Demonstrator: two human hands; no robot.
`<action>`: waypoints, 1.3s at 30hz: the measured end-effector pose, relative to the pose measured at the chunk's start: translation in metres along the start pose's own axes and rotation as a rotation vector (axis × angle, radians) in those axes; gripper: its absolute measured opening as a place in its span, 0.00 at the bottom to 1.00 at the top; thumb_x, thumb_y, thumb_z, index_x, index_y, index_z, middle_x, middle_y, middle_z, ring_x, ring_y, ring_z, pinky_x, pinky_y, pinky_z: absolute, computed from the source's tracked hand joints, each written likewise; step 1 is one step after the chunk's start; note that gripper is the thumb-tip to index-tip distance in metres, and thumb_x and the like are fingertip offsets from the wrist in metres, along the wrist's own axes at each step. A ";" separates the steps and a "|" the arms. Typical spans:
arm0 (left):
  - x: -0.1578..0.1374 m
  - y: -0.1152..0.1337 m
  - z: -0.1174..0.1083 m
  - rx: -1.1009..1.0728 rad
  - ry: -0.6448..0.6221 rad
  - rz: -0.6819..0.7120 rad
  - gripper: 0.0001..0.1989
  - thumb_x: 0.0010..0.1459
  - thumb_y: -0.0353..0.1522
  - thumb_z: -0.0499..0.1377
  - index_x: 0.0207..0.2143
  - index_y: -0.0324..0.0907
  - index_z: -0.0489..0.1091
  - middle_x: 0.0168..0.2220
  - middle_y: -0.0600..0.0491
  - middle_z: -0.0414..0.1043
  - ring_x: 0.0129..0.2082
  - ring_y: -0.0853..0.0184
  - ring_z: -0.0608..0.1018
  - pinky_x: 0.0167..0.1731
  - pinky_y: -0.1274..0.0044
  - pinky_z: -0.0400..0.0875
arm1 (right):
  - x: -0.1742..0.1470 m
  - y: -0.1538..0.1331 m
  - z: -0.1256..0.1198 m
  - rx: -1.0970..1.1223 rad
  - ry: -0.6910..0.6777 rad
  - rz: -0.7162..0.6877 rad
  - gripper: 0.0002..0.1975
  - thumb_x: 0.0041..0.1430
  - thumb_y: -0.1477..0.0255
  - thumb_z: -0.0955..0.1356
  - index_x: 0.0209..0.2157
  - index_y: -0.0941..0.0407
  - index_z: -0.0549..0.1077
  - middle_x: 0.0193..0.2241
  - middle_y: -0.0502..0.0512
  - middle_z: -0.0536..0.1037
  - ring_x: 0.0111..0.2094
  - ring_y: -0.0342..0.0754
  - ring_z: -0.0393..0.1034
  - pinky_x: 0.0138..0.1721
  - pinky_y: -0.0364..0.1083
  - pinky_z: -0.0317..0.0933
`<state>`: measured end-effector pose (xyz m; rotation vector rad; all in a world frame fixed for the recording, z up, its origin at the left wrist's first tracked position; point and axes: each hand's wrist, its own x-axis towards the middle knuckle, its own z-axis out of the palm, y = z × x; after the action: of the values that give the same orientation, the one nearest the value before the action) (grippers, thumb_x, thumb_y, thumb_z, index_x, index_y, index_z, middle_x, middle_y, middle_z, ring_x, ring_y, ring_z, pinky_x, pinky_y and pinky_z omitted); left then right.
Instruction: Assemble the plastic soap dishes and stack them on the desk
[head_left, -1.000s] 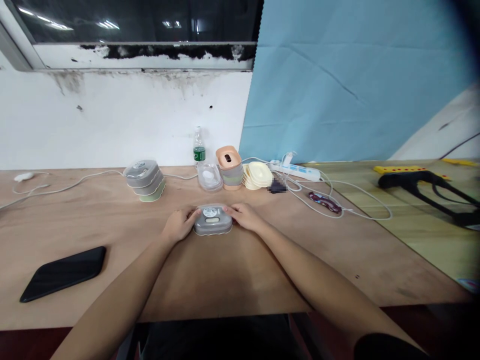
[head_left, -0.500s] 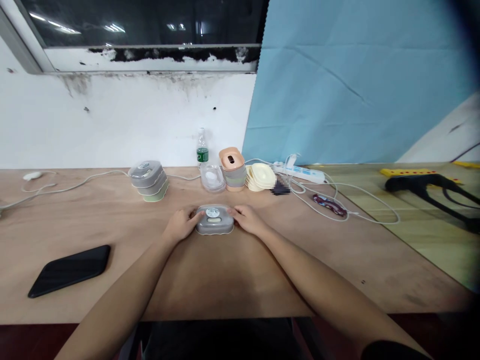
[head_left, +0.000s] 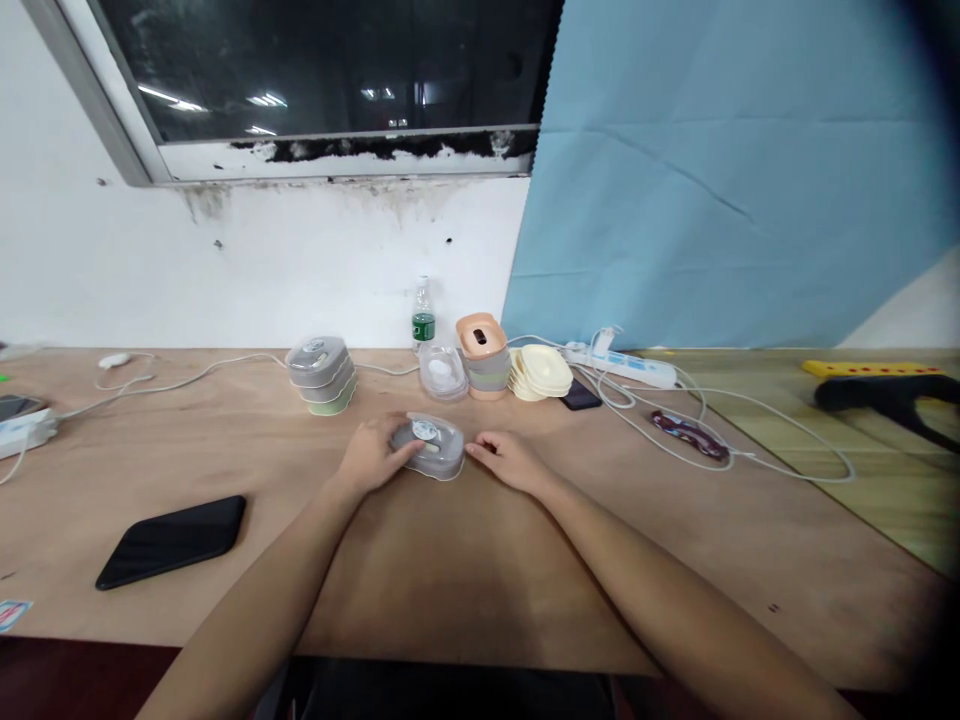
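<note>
Left hand [head_left: 375,452] and right hand [head_left: 514,462] are on show in the head view, set apart on either side of a low grey container [head_left: 449,448]! The left one has it clasped at its left end, thumb across the top, fingers round the back. And the right? Fingers curled, thumb tip right by the container's other end; whether it touches, nobody can tell from here. The container sits on the wooden table [head_left: 465,570], slightly askew, a round pale sticker on its lid. Behind it, a stack of grey and green containers [head_left: 322,378] stands to the left; further right come a clear lid [head_left: 441,372], a bottle [head_left: 424,327], a peach-topped stack [head_left: 484,340] and a pile of cream lids [head_left: 547,370]. Over at near left, a flat black device [head_left: 172,540] lies well apart from it all.
</note>
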<state>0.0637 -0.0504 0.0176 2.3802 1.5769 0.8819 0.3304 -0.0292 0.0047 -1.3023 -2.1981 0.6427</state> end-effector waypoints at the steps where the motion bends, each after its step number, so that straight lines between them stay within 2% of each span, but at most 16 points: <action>1: -0.001 0.004 0.002 0.041 -0.010 0.029 0.29 0.55 0.50 0.55 0.54 0.44 0.65 0.55 0.46 0.66 0.53 0.56 0.69 0.53 0.66 0.62 | 0.000 0.000 0.000 0.006 -0.001 0.003 0.23 0.60 0.54 0.61 0.24 0.58 0.71 0.20 0.48 0.69 0.24 0.42 0.61 0.25 0.41 0.47; 4: 0.000 0.009 0.005 0.154 -0.004 0.037 0.34 0.53 0.51 0.57 0.58 0.45 0.61 0.60 0.43 0.58 0.56 0.51 0.65 0.54 0.62 0.59 | 0.000 0.000 -0.001 0.040 -0.025 0.000 0.21 0.60 0.55 0.62 0.29 0.58 0.74 0.21 0.48 0.70 0.24 0.42 0.61 0.26 0.41 0.49; 6: 0.001 0.006 0.004 0.204 0.027 0.035 0.28 0.58 0.45 0.54 0.59 0.45 0.61 0.61 0.43 0.57 0.57 0.52 0.63 0.54 0.61 0.57 | 0.000 0.000 0.000 0.063 -0.050 -0.014 0.19 0.59 0.56 0.64 0.37 0.57 0.75 0.22 0.47 0.69 0.24 0.42 0.61 0.27 0.41 0.51; 8: 0.002 0.003 0.002 0.227 0.081 0.049 0.23 0.61 0.39 0.50 0.58 0.45 0.61 0.60 0.44 0.57 0.59 0.54 0.61 0.56 0.62 0.54 | 0.000 -0.001 0.002 0.068 -0.074 -0.038 0.21 0.57 0.57 0.66 0.47 0.56 0.73 0.22 0.47 0.69 0.24 0.42 0.61 0.28 0.41 0.52; 10: 0.002 0.005 0.002 0.233 0.106 0.091 0.23 0.62 0.37 0.49 0.59 0.45 0.60 0.61 0.45 0.57 0.61 0.56 0.59 0.57 0.63 0.52 | 0.001 -0.002 0.006 0.047 -0.089 -0.064 0.24 0.56 0.59 0.67 0.52 0.56 0.70 0.23 0.47 0.68 0.25 0.43 0.61 0.28 0.41 0.53; 14: 0.004 0.016 0.013 0.284 0.006 0.176 0.32 0.58 0.46 0.53 0.62 0.47 0.54 0.62 0.45 0.57 0.62 0.53 0.58 0.60 0.58 0.44 | 0.001 -0.003 0.012 -0.013 -0.056 -0.068 0.23 0.56 0.59 0.67 0.50 0.56 0.71 0.23 0.48 0.70 0.26 0.43 0.63 0.29 0.42 0.54; 17: 0.007 0.014 0.017 0.348 0.044 0.090 0.31 0.57 0.48 0.54 0.60 0.47 0.59 0.58 0.44 0.63 0.59 0.52 0.62 0.60 0.55 0.40 | 0.002 0.002 0.009 -0.028 0.017 -0.055 0.21 0.57 0.59 0.65 0.48 0.56 0.72 0.23 0.48 0.70 0.26 0.43 0.64 0.29 0.42 0.54; 20: 0.008 -0.007 0.010 0.391 0.110 -0.022 0.24 0.57 0.43 0.56 0.55 0.48 0.66 0.54 0.44 0.66 0.55 0.53 0.65 0.60 0.56 0.42 | 0.006 0.015 -0.001 -0.070 0.180 -0.005 0.21 0.58 0.59 0.64 0.47 0.56 0.72 0.21 0.47 0.69 0.25 0.45 0.64 0.29 0.43 0.54; 24: 0.005 -0.037 -0.005 0.428 0.162 -0.134 0.21 0.58 0.37 0.54 0.55 0.49 0.66 0.56 0.46 0.66 0.56 0.53 0.65 0.58 0.57 0.49 | 0.016 0.045 -0.022 -0.096 0.474 0.114 0.22 0.58 0.61 0.62 0.50 0.58 0.69 0.21 0.47 0.69 0.25 0.46 0.65 0.30 0.43 0.56; 28: 0.005 -0.045 -0.009 0.460 0.187 -0.184 0.21 0.59 0.36 0.51 0.55 0.47 0.65 0.56 0.46 0.65 0.56 0.53 0.65 0.55 0.59 0.54 | 0.024 0.076 -0.042 -0.127 0.696 0.239 0.27 0.57 0.63 0.62 0.56 0.60 0.63 0.23 0.49 0.71 0.27 0.48 0.66 0.31 0.44 0.56; 32: 0.008 -0.043 -0.002 0.486 0.160 -0.193 0.26 0.58 0.41 0.52 0.59 0.44 0.61 0.60 0.44 0.61 0.59 0.50 0.61 0.55 0.57 0.53 | 0.028 0.097 -0.053 -0.161 0.724 0.323 0.27 0.55 0.63 0.63 0.56 0.58 0.63 0.25 0.51 0.74 0.29 0.50 0.68 0.32 0.45 0.57; 35: 0.009 -0.046 0.004 0.495 0.132 -0.213 0.33 0.57 0.44 0.53 0.62 0.43 0.56 0.63 0.43 0.56 0.61 0.47 0.57 0.56 0.55 0.51 | 0.029 0.104 -0.055 -0.180 0.702 0.305 0.22 0.55 0.64 0.63 0.49 0.58 0.69 0.26 0.54 0.75 0.30 0.51 0.69 0.34 0.46 0.58; 39: 0.008 -0.048 0.009 0.511 0.132 -0.231 0.36 0.56 0.45 0.54 0.64 0.43 0.51 0.64 0.42 0.52 0.64 0.46 0.53 0.58 0.56 0.49 | 0.031 0.104 -0.056 -0.155 0.727 0.268 0.18 0.56 0.63 0.62 0.45 0.58 0.69 0.27 0.56 0.76 0.30 0.52 0.70 0.35 0.47 0.58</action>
<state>0.0328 -0.0203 -0.0077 2.4034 2.3089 0.6600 0.4210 0.0509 -0.0114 -1.6060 -1.5124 0.0500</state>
